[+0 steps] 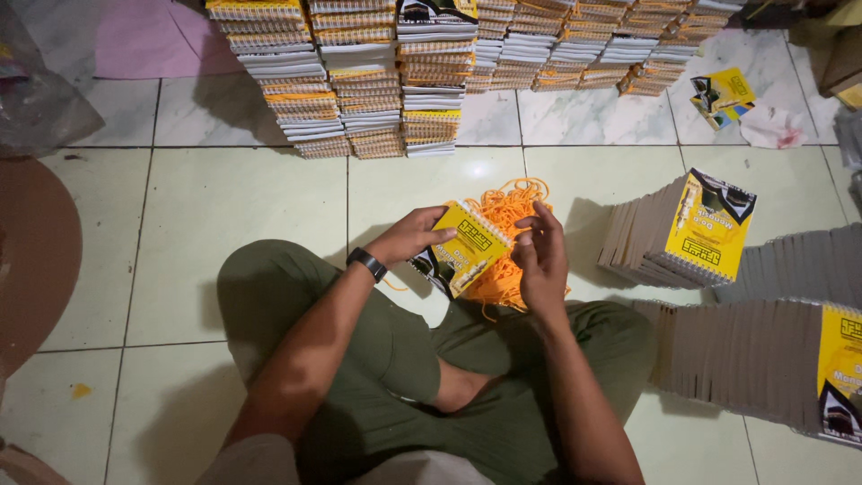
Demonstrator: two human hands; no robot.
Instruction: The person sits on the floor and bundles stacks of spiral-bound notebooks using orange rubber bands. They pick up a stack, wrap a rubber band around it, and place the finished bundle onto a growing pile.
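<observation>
We sat cross-legged on the tiled floor. Our left hand gripped a yellow spiral-bound booklet at its top edge, tilted above our lap. Our right hand was part-curled at the booklet's right side, fingers among the orange rubber bands heaped just behind it.
</observation>
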